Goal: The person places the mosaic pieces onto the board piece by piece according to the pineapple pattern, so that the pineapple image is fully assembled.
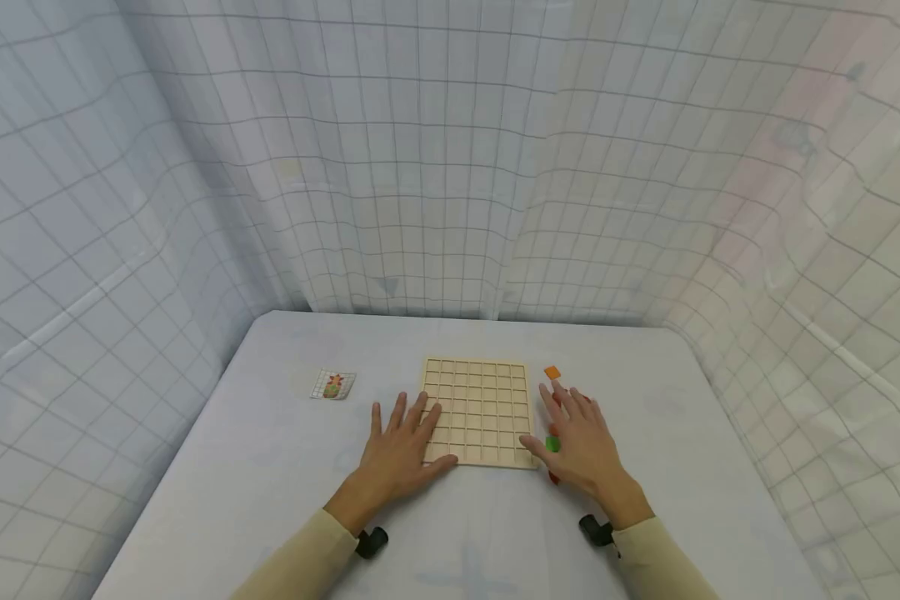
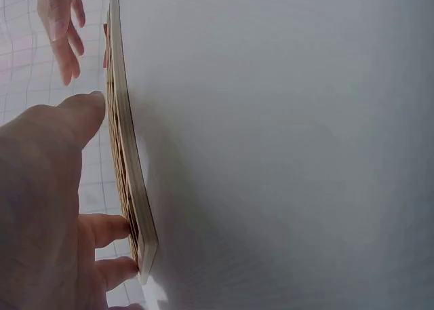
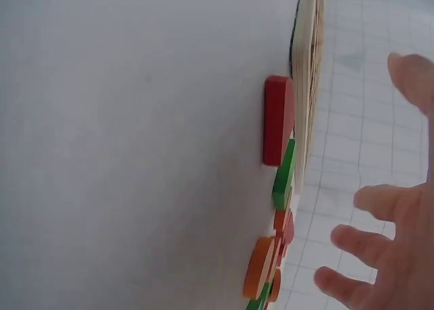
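A square wooden grid board (image 1: 487,408) lies flat in the middle of the table. My left hand (image 1: 393,458) is spread at its left edge, fingertips on or just over the grid and holding nothing. To the right of the board, my right hand (image 1: 585,450) is raised with its fingers spread above small coloured pieces, partly hiding them. Among these are an orange square (image 1: 552,372), a green piece (image 1: 552,443) and, in the right wrist view, a red block (image 3: 277,120) and a round orange piece (image 3: 258,269).
A small card (image 1: 333,384) printed with a grid and a flower-like picture lies left of the board. The white table (image 1: 495,533) is enclosed by white curtains (image 1: 450,167) with a grid pattern at the back and sides.
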### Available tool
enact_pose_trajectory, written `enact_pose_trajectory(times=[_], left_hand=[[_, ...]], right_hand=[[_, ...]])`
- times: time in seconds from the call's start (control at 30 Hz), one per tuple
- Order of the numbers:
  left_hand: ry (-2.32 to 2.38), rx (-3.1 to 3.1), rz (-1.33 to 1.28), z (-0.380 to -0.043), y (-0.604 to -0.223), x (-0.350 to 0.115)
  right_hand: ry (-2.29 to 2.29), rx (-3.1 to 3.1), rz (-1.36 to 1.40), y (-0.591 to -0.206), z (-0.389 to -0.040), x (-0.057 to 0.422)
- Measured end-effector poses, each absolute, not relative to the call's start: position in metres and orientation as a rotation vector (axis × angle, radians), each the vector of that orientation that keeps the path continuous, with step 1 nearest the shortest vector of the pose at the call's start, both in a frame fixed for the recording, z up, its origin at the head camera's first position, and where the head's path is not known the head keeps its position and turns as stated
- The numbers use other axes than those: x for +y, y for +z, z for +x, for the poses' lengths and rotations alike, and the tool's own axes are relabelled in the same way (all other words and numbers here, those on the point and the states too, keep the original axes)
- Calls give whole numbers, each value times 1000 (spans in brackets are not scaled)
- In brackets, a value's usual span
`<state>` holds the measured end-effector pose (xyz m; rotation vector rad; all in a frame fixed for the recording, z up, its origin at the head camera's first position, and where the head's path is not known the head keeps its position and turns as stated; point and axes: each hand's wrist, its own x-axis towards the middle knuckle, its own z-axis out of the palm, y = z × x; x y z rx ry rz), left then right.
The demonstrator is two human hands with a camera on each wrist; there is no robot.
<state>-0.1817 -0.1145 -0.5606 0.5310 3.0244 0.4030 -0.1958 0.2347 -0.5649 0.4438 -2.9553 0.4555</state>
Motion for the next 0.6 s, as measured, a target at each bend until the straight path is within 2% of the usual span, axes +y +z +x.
enact_pose_trajectory(times=[0.6], left_hand=[[351, 2967, 587, -176, -557, -131]], right_hand=[[546, -2975, 480, -564, -219, 260]])
